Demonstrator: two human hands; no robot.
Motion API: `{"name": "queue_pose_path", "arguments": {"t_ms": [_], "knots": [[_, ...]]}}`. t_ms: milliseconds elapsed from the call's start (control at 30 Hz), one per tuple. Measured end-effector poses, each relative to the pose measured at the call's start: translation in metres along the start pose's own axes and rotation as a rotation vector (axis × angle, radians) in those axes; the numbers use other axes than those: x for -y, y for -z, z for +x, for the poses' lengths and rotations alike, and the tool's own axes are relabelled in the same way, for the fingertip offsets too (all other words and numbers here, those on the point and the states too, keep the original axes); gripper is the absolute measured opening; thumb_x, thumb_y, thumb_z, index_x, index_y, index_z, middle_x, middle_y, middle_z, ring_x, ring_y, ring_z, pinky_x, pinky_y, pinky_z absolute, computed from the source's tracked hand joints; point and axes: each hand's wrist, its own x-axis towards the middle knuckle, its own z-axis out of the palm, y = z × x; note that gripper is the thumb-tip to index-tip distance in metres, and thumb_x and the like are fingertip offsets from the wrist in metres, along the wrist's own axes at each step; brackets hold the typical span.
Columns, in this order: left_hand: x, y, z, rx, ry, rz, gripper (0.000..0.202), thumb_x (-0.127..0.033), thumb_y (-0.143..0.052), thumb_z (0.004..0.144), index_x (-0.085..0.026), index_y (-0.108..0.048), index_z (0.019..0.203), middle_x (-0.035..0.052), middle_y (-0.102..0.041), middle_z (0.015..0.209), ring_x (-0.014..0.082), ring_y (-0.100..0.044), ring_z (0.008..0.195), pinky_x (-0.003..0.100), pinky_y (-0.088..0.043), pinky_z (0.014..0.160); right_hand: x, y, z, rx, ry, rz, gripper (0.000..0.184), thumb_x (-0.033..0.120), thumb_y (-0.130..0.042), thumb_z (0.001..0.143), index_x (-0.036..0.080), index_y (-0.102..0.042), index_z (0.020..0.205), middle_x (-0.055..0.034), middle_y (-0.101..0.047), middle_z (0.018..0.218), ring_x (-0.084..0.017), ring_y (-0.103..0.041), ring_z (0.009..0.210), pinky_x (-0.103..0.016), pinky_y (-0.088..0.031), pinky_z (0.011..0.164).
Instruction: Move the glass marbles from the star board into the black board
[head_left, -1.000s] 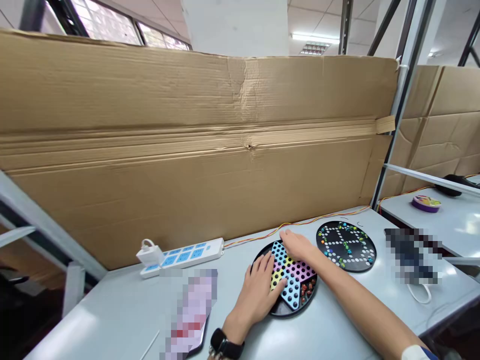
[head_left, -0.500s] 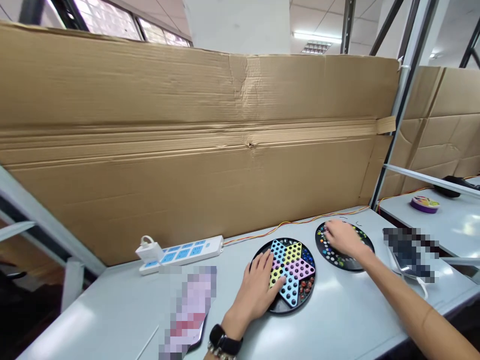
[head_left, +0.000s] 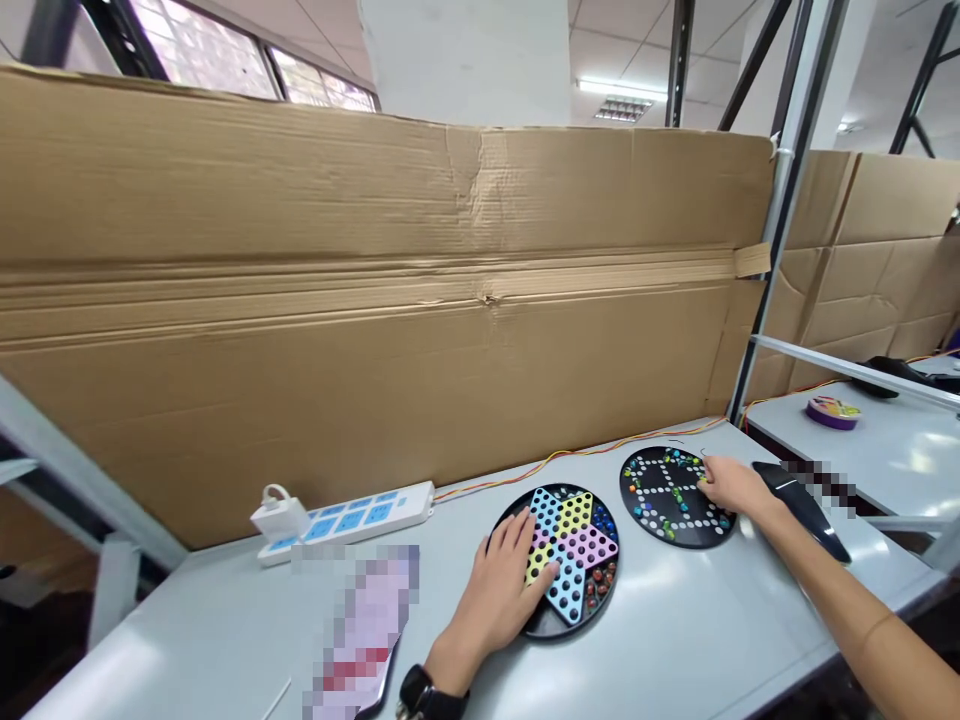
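My left hand lies flat, fingers stretched out, over the left side of a Chinese checkers board. This round black board has a star of blue, yellow and pink points full of holes. Dark blue marbles and reddish-brown marbles sit in its side pockets. Farther right is a second round black board with white dots and small coloured pieces. At its right edge, my right hand has its fingers pinched together; a tiny greenish bit shows at the fingertips, and I cannot tell whether it is held.
A white power strip with a plugged-in white charger lies behind a blurred phone-like item. Beyond my right hand is a dark, glossy object. Cardboard walls off the back, with wires along its foot.
My right hand has moved from the upper-left part of the second board to its right edge, uncovering the board's middle. My left hand stays on the star board. The view has shifted slightly.
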Motion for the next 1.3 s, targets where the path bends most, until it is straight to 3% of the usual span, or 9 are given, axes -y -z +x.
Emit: {"name": "queue_pose_path", "arguments": {"t_ms": [167,300,433,567,767,967,1300], "knots": [[0.0,-0.002,0.0,-0.01,-0.004,0.013,0.076,-0.068,-0.035,0.1,-0.021,-0.039,0.159,0.0094,-0.036,0.168,0.0344,-0.035,0.152,0.052,-0.031,0.124,0.0,-0.001,0.003,-0.012,0.061,0.048,0.009,0.011,-0.054,0.085,0.019,-0.058,0.085,-0.0055,-0.067,0.085,-0.018,-0.061,0.077,-0.027,-0.031,0.061],[-0.001,-0.002,0.0,-0.004,0.0,0.009,0.077,-0.068,-0.035,0.099,-0.021,-0.038,0.159,0.0097,-0.035,0.169,0.0347,-0.035,0.152,0.053,-0.03,0.124,0.01,0.0,0.007,-0.048,0.056,0.033,0.009,0.018,-0.054,0.084,0.02,-0.059,0.091,-0.0062,-0.069,0.091,-0.02,-0.062,0.081,-0.027,-0.031,0.061],[-0.003,0.0,-0.001,-0.013,-0.005,-0.006,0.077,-0.067,-0.037,0.099,-0.021,-0.037,0.16,0.01,-0.036,0.169,0.0349,-0.035,0.152,0.054,-0.03,0.124,0.022,0.007,0.024,-0.079,0.054,0.078,0.031,0.024,-0.05,0.089,0.018,-0.063,0.116,-0.0101,-0.074,0.103,-0.024,-0.067,0.092,-0.029,-0.039,0.068],[-0.005,0.003,-0.002,0.032,0.024,-0.01,0.077,-0.067,-0.037,0.099,-0.021,-0.036,0.161,0.0095,-0.034,0.17,0.0345,-0.033,0.153,0.053,-0.028,0.125,0.031,0.009,0.045,-0.091,0.064,0.008,0.05,0.023,-0.048,0.093,0.016,-0.059,0.141,-0.0173,-0.07,0.131,-0.03,-0.066,0.116,-0.034,-0.046,0.085],[-0.008,0.005,-0.003,0.038,0.031,-0.006,0.078,-0.067,-0.038,0.099,-0.021,-0.035,0.161,0.0096,-0.033,0.17,0.0341,-0.032,0.154,0.053,-0.027,0.126,0.041,0.001,0.053,-0.064,0.116,-0.076,0.043,0.009,-0.042,0.094,0.015,-0.072,0.124,-0.0205,-0.072,0.125,-0.029,-0.07,0.11,-0.034,-0.046,0.085],[-0.009,0.007,-0.003,0.039,0.036,-0.011,0.077,-0.065,-0.039,0.099,-0.021,-0.035,0.162,0.0104,-0.033,0.17,0.0349,-0.032,0.154,0.055,-0.027,0.126,0.043,-0.005,0.049,-0.072,0.136,-0.156,0.039,0.01,-0.036,0.099,0.013,-0.072,0.113,-0.0211,-0.069,0.126,-0.026,-0.071,0.103,-0.032,-0.045,0.081],[-0.014,0.014,-0.003,0.071,0.054,-0.026,0.079,-0.064,-0.039,0.099,-0.017,-0.034,0.162,0.0109,-0.031,0.17,0.0344,-0.03,0.155,0.055,-0.025,0.127,0.048,-0.005,0.048,-0.114,0.155,-0.1,0.04,0.016,-0.038,0.1,0.017,-0.064,0.129,-0.0161,-0.071,0.127,-0.027,-0.068,0.111,-0.033,-0.044,0.085]]}}
